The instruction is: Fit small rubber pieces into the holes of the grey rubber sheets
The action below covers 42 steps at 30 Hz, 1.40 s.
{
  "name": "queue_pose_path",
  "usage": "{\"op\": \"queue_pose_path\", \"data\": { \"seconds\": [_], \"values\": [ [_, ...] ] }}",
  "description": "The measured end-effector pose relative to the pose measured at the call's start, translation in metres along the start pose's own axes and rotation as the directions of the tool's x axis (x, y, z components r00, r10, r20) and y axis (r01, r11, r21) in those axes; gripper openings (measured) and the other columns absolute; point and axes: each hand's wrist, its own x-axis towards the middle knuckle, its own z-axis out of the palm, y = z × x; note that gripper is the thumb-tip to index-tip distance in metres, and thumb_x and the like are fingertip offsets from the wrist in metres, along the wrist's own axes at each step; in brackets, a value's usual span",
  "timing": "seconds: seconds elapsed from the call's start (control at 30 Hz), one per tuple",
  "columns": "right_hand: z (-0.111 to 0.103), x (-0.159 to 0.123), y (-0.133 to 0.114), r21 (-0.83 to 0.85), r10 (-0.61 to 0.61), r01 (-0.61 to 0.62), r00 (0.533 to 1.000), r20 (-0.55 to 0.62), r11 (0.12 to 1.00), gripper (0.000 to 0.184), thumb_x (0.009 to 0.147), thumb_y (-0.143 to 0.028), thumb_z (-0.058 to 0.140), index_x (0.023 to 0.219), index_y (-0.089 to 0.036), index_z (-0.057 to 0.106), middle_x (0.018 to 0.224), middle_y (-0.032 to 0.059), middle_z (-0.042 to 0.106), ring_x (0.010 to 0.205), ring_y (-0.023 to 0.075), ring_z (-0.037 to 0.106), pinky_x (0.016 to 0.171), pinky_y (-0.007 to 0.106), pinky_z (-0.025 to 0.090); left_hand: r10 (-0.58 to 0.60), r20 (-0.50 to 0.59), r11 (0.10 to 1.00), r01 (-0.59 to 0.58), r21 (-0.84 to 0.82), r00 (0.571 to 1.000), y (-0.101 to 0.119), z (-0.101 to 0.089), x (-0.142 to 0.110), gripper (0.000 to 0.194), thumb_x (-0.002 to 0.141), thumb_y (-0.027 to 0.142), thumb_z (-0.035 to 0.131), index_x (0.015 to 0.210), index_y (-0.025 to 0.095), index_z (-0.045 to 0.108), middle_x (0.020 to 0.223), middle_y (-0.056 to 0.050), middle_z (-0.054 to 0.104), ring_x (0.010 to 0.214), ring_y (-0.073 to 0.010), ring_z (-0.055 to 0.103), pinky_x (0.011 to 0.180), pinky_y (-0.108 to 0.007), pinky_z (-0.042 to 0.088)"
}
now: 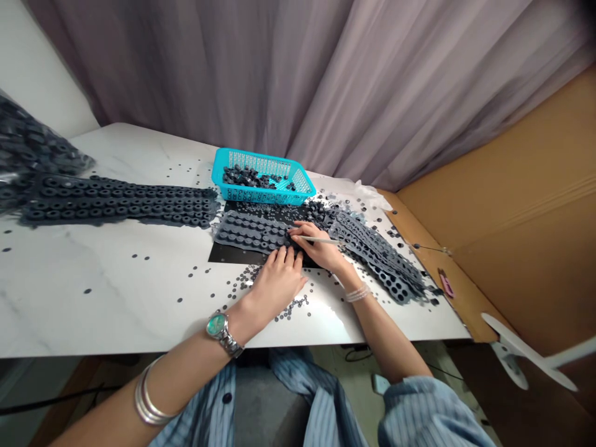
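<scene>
A dark grey moulded rubber sheet (246, 233) with rows of round raised rings lies on a black mat (223, 253). My left hand (279, 279) rests flat at its near edge, fingers stretched out and fingertips touching the sheet. My right hand (321, 248) is closed around a slim pale pen-like stick (319, 239), whose tip end is hidden by the fingers over the sheet's right end. Small dark discs (246, 273) are scattered beside my left hand. Right of my right hand, a pile of similar sheets (377, 254) shows many punched holes.
Behind the mat stands a turquoise basket (265, 197) with loose dark rubber pieces (246, 177). More ring sheets (121, 202) lie at the left, near a clear bag (32, 139) full of dark parts. A pink cutter (446, 283) lies on the cardboard (465, 304) at right.
</scene>
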Motion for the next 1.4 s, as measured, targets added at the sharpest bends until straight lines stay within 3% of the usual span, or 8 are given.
{"op": "queue_pose_path", "data": {
  "seconds": [0.27,0.43,0.7,0.83,0.97,1.13,1.23,1.4],
  "values": [
    [0.005,0.002,0.003,-0.158,-0.03,0.017,0.996,-0.081,0.987,0.019,0.097,-0.033,0.045,0.102,-0.024,0.061,0.12,0.0096,0.064,0.132,0.023,0.047,0.106,0.045,0.043,-0.011,0.025,1.0,0.011,-0.025,1.0,0.0,-0.002,0.001,0.051,0.097,0.037,0.046,0.134,0.003,0.052,0.133,-0.023,0.057,0.126,-0.0337,0.05,0.102,-0.043,0.04],
    [0.009,0.006,0.001,-0.369,-0.112,0.091,0.993,-0.034,0.925,0.018,0.099,-0.028,0.039,0.102,-0.026,0.057,0.114,0.0087,0.068,0.138,0.0244,0.039,0.113,0.054,0.031,0.002,0.005,0.999,-0.002,-0.035,1.0,0.0,-0.004,0.0,0.049,0.096,0.037,0.049,0.128,0.002,0.057,0.132,-0.024,0.057,0.124,-0.0332,0.051,0.102,-0.042,0.04],
    [0.013,0.008,-0.014,-0.505,-0.159,0.115,0.986,-0.044,0.856,0.018,0.099,-0.022,0.037,0.095,-0.025,0.054,0.111,0.0098,0.069,0.14,0.023,0.036,0.118,0.054,0.024,0.015,-0.006,0.998,-0.015,-0.06,1.0,-0.002,-0.001,0.002,0.048,0.094,0.04,0.052,0.118,0.001,0.064,0.132,-0.026,0.056,0.126,-0.0334,0.049,0.1,-0.041,0.042],
    [0.001,0.01,0.001,-0.528,-0.127,-0.003,0.969,-0.211,0.849,0.019,0.099,-0.022,0.036,0.097,-0.022,0.055,0.117,0.0134,0.065,0.138,0.0251,0.037,0.113,0.054,0.029,0.01,0.005,0.998,-0.009,-0.069,1.0,-0.002,-0.001,0.002,0.052,0.095,0.039,0.049,0.129,0.0,0.057,0.133,-0.026,0.056,0.127,-0.0343,0.048,0.101,-0.042,0.041],
    [-0.018,0.008,0.027,-0.437,-0.039,-0.182,0.892,-0.451,0.881,0.021,0.098,-0.029,0.038,0.098,-0.019,0.057,0.113,0.0149,0.066,0.132,0.029,0.044,0.106,0.053,0.036,-0.001,0.026,0.998,0.002,-0.06,1.0,-0.001,0.0,0.001,0.055,0.096,0.038,0.047,0.138,0.003,0.048,0.134,-0.024,0.055,0.127,-0.0347,0.048,0.1,-0.043,0.043],
    [-0.024,0.004,0.037,-0.166,0.07,-0.165,0.883,-0.464,0.972,0.026,0.095,-0.04,0.046,0.087,-0.022,0.061,0.105,0.0089,0.069,0.12,0.0265,0.053,0.101,0.044,0.041,0.032,0.012,0.999,-0.032,-0.034,0.999,0.0,-0.002,-0.001,0.054,0.098,0.037,0.044,0.141,0.005,0.046,0.137,-0.023,0.053,0.128,-0.0342,0.047,0.101,-0.043,0.041],
    [-0.023,0.004,0.031,0.016,0.176,-0.189,0.872,-0.457,0.982,0.03,0.093,-0.047,0.048,0.087,-0.022,0.063,0.086,0.0031,0.066,0.09,0.0204,0.059,0.082,0.034,0.046,0.053,-0.004,0.998,-0.053,-0.031,0.999,0.0,-0.003,-0.002,0.051,0.098,0.033,0.043,0.142,0.008,0.046,0.139,-0.022,0.052,0.128,-0.033,0.047,0.101,-0.042,0.041],
    [-0.025,0.008,0.018,0.133,0.245,-0.206,0.826,-0.508,0.97,0.031,0.091,-0.048,0.051,0.084,-0.02,0.063,0.071,-0.0021,0.056,0.067,0.0136,0.049,0.066,0.027,0.04,-0.004,-0.034,0.999,0.003,-0.046,0.999,0.0,-0.003,0.0,0.053,0.096,0.036,0.045,0.142,0.01,0.045,0.146,-0.02,0.045,0.134,-0.0352,0.04,0.106,-0.046,0.037]
  ]
}}
